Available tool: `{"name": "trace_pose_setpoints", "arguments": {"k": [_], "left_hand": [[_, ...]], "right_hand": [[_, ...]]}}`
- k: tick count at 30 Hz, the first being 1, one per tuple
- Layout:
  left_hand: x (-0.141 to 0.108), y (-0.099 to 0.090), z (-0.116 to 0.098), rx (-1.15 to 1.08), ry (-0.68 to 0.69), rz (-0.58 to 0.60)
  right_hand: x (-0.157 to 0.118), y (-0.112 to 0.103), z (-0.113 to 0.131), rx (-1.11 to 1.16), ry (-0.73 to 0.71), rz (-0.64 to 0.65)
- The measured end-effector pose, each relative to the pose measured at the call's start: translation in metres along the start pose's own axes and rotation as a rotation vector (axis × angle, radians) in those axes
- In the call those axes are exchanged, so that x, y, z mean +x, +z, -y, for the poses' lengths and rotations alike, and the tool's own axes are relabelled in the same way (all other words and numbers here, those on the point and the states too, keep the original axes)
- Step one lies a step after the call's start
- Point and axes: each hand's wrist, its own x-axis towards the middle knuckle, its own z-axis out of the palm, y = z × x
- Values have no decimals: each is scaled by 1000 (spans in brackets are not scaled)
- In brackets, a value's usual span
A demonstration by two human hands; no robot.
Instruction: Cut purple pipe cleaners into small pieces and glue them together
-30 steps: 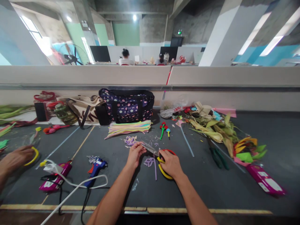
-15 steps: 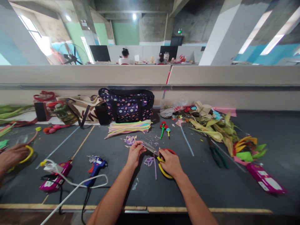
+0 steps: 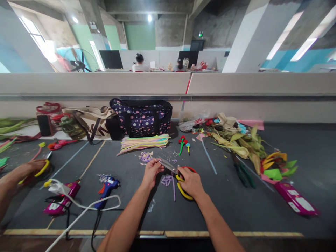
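Observation:
Scissors point(image 3: 170, 166) with red and yellow handles are in my right hand point(image 3: 191, 181), its fingers closed round the loops. Their blades point left, toward my left hand point(image 3: 152, 170). The fingertips of my left hand are pinched together at the blade tips; whatever lies between them is too small to make out. Below the blades are a small pile of cut purple pieces point(image 3: 166, 180) and one longer purple strip point(image 3: 173, 189). Beyond my left hand sits another heap of purple and pale scraps point(image 3: 146, 156).
A bundle of pastel strips point(image 3: 144, 143) lies before a patterned bag point(image 3: 144, 119). Left are a blue glue gun point(image 3: 107, 190) and white cable point(image 3: 86, 209). At far left a co-worker's hand point(image 3: 34, 168) holds scissors. Right are pliers point(image 3: 243, 171) and dried husks point(image 3: 241, 147).
The co-worker's hand at far left has moved right with its scissors, whose blade now shows. My own hands and scissors look almost unchanged.

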Motion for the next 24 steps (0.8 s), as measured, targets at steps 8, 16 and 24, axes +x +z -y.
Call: {"name": "trace_pose_setpoints", "arguments": {"k": [8, 16, 24], "left_hand": [[-2, 1, -1, 13, -5, -8], [-1, 0, 0, 25, -9, -25], [1, -3, 2, 42, -8, -32]], "right_hand": [[-1, -3, 0, -26, -12, -7], [-1, -3, 1, -37, -19, 3], [-2, 0, 0, -41, -29, -13]]}}
